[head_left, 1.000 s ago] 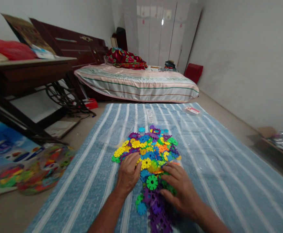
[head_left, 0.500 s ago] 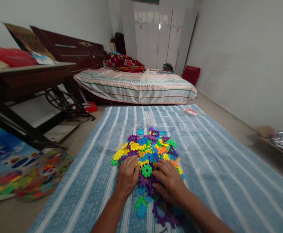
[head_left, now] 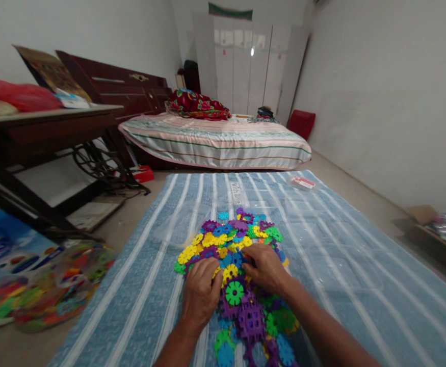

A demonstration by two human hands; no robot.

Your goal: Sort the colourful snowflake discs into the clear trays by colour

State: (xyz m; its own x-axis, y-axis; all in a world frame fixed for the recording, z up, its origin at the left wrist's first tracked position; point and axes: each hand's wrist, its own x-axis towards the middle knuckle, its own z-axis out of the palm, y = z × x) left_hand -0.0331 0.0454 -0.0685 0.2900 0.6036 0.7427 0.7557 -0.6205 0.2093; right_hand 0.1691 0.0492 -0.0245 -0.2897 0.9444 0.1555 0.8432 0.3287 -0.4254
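A heap of flat plastic snowflake-shaped pieces (head_left: 228, 239) in yellow, blue, purple, green and orange lies on a blue striped cloth (head_left: 333, 239). My left hand (head_left: 201, 295) rests palm down on the heap's near left edge, fingers curled onto the pieces. My right hand (head_left: 265, 267) lies palm down on the heap's middle right, fingers spread over the pieces. A green round piece (head_left: 234, 293) sits between the two hands. Joined purple and green pieces (head_left: 251, 323) lie close to me, under my right forearm.
A clear plastic bag (head_left: 180, 216) lies under the heap's far left. A dark wooden table (head_left: 50, 127) stands at left, with colourful toy packaging (head_left: 35, 280) on the floor beside the cloth. A striped mattress (head_left: 215, 140) lies beyond, and a small packet (head_left: 303, 182) sits at the cloth's far right.
My right hand has slid forward and left over the heap, uncovering the purple and green pieces close to me. My left hand has stayed on the heap's near left edge.
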